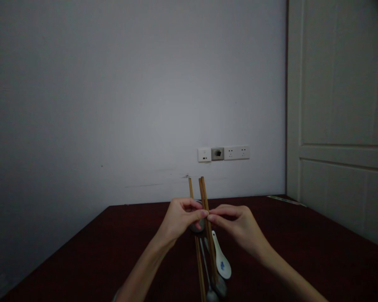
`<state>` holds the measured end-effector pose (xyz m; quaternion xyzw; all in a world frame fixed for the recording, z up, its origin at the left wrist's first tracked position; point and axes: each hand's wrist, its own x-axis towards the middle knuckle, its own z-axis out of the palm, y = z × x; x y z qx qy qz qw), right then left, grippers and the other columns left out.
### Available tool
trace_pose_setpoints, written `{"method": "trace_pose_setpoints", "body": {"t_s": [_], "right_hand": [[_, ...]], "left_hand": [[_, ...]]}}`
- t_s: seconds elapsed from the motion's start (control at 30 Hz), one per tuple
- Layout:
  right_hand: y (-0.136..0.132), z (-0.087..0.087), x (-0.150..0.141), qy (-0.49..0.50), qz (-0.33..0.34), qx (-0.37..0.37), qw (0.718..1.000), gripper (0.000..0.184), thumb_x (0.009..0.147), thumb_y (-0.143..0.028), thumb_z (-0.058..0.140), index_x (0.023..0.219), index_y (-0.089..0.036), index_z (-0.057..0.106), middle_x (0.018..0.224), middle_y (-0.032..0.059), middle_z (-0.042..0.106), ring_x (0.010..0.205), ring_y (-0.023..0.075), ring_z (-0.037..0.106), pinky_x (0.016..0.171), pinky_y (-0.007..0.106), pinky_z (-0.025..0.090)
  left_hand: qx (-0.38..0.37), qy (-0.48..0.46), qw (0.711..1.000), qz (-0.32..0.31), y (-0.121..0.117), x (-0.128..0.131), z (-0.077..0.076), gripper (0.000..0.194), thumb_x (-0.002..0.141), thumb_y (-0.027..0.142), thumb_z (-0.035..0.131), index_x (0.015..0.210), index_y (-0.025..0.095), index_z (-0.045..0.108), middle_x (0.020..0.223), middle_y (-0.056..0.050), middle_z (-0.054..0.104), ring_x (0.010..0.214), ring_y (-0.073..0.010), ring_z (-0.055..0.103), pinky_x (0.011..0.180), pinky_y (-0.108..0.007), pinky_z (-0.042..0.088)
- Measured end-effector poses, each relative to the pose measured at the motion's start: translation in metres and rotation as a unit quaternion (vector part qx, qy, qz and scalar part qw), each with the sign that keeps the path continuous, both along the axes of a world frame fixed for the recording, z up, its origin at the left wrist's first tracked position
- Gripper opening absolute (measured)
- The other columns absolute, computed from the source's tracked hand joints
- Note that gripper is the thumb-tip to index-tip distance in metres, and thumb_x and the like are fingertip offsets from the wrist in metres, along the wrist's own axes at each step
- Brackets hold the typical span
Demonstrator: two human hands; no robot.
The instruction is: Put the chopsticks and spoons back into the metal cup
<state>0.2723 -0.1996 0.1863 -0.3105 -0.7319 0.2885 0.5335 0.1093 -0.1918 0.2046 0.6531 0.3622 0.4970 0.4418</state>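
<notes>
A pair of wooden chopsticks (211, 243) stands at a steep slant in front of me, pinched at mid-length by the thumb and fingers of my left hand (184, 216). From the other side, my right hand (234, 220) pinches the same pair, its fingertips touching those of the left. More wooden chopsticks (199, 266) run behind my left hand; whether it holds them too is hidden. Below my hands are a white ceramic spoon (222, 262) with a blue mark, a metal spoon (211, 294) and a second metal spoon (221, 287).
A round greyish dish or bowl (198, 225) sits behind my fingers, mostly covered. The dark red table (113, 247) reaches a pale wall with a row of sockets (236, 152). A flat strip (285, 200) lies at the far right edge, near a white panelled door (340, 105).
</notes>
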Motion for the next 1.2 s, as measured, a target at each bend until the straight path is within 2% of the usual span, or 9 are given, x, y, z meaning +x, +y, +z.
{"method": "trace_pose_setpoints", "body": {"t_s": [0.3, 0.67, 1.2], "right_hand": [[0.0009, -0.0011, 0.0005, 0.001, 0.003, 0.004, 1.000, 0.023, 0.072, -0.037, 0.060, 0.071, -0.016, 0.070, 0.066, 0.0045, 0.066, 0.061, 0.0145, 0.058, 0.055, 0.023, 0.045], [-0.0006, -0.0005, 0.0009, 0.000, 0.013, -0.012, 1.000, 0.022, 0.072, -0.035, 0.060, 0.072, -0.016, 0.070, 0.068, 0.0046, 0.067, 0.063, 0.0149, 0.059, 0.058, 0.024, 0.045], [0.0020, -0.0022, 0.0002, 0.003, 0.014, -0.020, 1.000, 0.022, 0.071, -0.035, 0.060, 0.073, -0.016, 0.071, 0.068, 0.0052, 0.067, 0.063, 0.0154, 0.059, 0.058, 0.024, 0.045]], "left_hand": [[-0.007, -0.009, 1.000, 0.004, -0.0002, 0.0011, 0.0006, 0.033, 0.052, 0.036, 0.075, 0.064, 0.010, 0.058, 0.056, -0.001, 0.058, 0.040, -0.0075, 0.049, 0.042, -0.020, 0.039], [-0.005, 0.000, 1.000, -0.008, 0.0009, -0.0004, 0.0000, 0.027, 0.058, 0.032, 0.071, 0.067, 0.009, 0.059, 0.060, -0.004, 0.061, 0.042, -0.0078, 0.050, 0.043, -0.020, 0.040], [-0.005, 0.003, 1.000, -0.026, 0.0065, -0.0012, -0.0042, 0.031, 0.060, 0.034, 0.070, 0.074, 0.007, 0.063, 0.064, -0.005, 0.062, 0.043, -0.0074, 0.050, 0.044, -0.021, 0.039]]}}
